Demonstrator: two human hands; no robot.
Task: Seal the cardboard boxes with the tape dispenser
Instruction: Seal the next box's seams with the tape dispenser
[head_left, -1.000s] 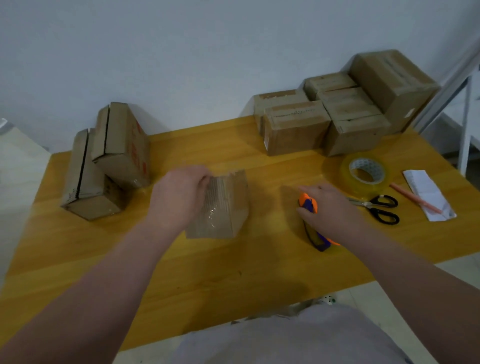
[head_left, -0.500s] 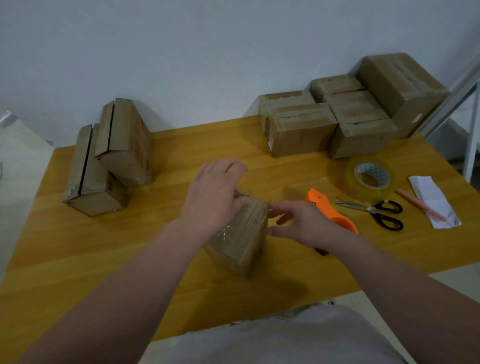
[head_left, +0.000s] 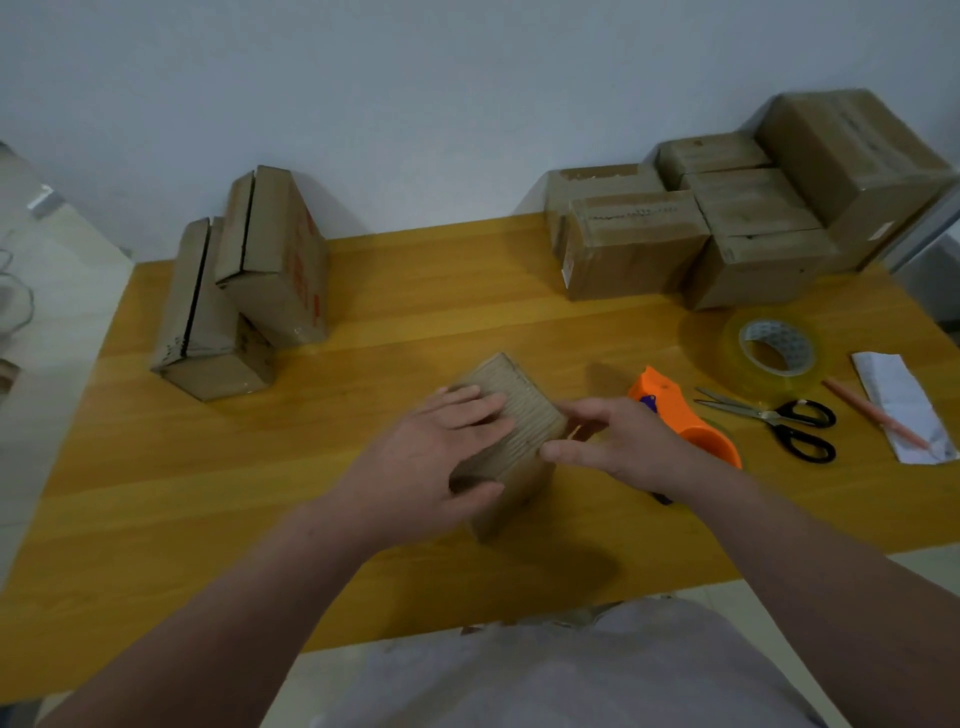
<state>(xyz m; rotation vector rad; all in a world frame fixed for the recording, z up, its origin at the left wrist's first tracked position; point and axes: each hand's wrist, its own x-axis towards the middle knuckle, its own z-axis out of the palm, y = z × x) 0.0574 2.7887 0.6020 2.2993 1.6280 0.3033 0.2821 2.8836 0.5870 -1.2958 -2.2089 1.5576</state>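
Shirt: pale shirt (head_left: 545, 675) fills the bottom centre of the frame, with both bare forearms reaching up from it.
Table: yellow wooden table (head_left: 156, 493), everything below sits on it.
Left hand: left hand (head_left: 431, 467) is just left of centre, fingers straight and close together, laid flat across the top of the small box. The thumb runs along the box's near edge, so it's more pressing than grabbing.
Small box: small cardboard box (head_left: 524, 415) is dead centre, turned corner-on to the camera and sat between the two hands.
Right hand: right hand (head_left: 623, 447) is just right of centre, fingers loosely spread and mostly straight, with the tips touching the box's right edge. It's holding nothing.
Tape dispenser: orange tape dispenser (head_left: 691, 426) lies on the table right behind the right hand, partly hidden by it, and nobody's touching it.
Scissors: black-handled scissors (head_left: 779, 421) are just right of the dispenser, blades pointing left.
Pencil: reddish pencil (head_left: 878, 415) at the right edge, lying along the paper.
Paper: folded white paper (head_left: 906, 395) at the far right.
Tape roll: clear tape roll (head_left: 732, 348) lies flat, just above the scissors.
Left boxes: two cardboard boxes (head_left: 239, 291) at mid left with their flap seams showing as open dark slits, one leaning on the other.
Right boxes: stack of cardboard boxes (head_left: 639, 244) at upper right, against the wall.
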